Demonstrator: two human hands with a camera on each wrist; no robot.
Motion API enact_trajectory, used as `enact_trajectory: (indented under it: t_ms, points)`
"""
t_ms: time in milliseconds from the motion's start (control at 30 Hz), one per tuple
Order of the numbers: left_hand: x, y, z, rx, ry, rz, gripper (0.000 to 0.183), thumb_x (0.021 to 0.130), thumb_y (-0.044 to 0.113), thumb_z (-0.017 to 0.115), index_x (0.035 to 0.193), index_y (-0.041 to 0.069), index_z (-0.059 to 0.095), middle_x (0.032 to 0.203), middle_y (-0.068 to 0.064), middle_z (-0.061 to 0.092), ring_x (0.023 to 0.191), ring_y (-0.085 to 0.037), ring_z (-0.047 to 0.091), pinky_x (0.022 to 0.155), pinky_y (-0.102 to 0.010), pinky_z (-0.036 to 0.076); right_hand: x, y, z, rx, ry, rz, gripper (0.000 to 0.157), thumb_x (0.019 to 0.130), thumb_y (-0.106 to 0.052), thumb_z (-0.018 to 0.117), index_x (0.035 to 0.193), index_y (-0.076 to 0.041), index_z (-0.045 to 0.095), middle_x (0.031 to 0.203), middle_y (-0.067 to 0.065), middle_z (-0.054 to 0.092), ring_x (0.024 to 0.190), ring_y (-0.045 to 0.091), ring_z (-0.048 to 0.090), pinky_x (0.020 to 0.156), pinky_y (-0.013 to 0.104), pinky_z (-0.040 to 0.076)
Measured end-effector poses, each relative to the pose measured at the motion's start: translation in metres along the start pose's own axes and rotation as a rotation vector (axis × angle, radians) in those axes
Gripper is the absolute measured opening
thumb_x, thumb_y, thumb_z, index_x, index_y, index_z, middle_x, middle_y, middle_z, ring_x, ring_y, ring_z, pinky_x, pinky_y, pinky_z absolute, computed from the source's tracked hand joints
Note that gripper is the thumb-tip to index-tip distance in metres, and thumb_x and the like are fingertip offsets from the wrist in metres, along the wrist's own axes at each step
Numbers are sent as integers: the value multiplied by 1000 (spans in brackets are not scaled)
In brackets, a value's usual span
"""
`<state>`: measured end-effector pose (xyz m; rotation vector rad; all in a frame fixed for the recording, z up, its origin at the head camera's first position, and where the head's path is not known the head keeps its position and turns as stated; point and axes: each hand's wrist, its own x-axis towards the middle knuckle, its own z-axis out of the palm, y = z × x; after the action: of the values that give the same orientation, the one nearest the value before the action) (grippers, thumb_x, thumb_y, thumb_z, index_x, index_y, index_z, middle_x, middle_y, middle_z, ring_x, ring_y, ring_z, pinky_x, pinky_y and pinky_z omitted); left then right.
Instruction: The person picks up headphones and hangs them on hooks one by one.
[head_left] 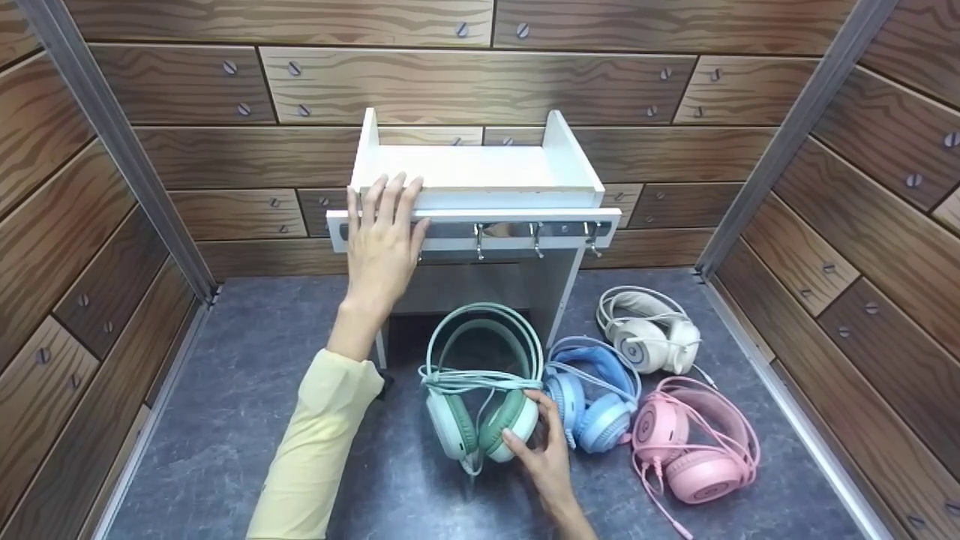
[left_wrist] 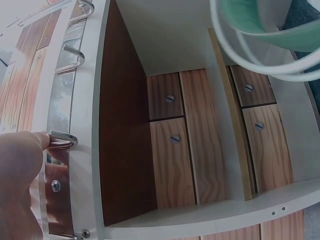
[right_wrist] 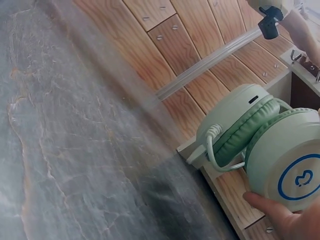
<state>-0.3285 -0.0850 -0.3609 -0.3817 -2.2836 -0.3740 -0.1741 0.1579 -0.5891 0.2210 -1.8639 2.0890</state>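
Note:
White-and-green headphones [head_left: 484, 397], with the cable bundled across the headband, hang upright off the floor. My right hand [head_left: 547, 454] grips their right ear cup; in the right wrist view, a blue logo marks the outer shell of an ear cup [right_wrist: 300, 177]. Fingers straight, my left hand [head_left: 381, 247] lies over the left end of the hook rail [head_left: 442, 225] on a white shelf unit [head_left: 574, 154]. Its fingertips reach the shelf's front edge. In the left wrist view, part of that hand [left_wrist: 20, 185] touches a metal hook [left_wrist: 64, 139].
To the right on the dark floor [head_left: 247, 390] lie blue headphones [head_left: 592, 405], white headphones [head_left: 652, 337] and pink headphones [head_left: 697, 450]. Wood-patterned panels [head_left: 480, 82] enclose the back and sides. Several metal hooks [head_left: 536, 240] stick out from the rail.

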Motion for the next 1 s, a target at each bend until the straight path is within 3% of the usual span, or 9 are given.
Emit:
enact_trajectory:
  t_ms: [433, 1000]
  points:
    - [0, 0, 0, 0, 6, 6, 48, 107, 38, 45, 151, 19, 42, 154, -6, 42, 147, -28, 29, 127, -55, 6, 2, -4, -7, 45, 6, -92, 66, 77, 15, 71, 137, 9, 44, 135, 6, 55, 117, 15, 59, 96, 26, 55]
    - [0, 0, 0, -3, -4, -3, 48, 107, 39, 44, 152, 20, 41, 155, -5, 41, 148, -28, 27, 127, -51, -2, 7, -10, -17, 77, -32, -214, 65, 77, 18, 67, 137, 13, 41, 135, 6, 56, 116, 16, 61, 95, 26, 56]
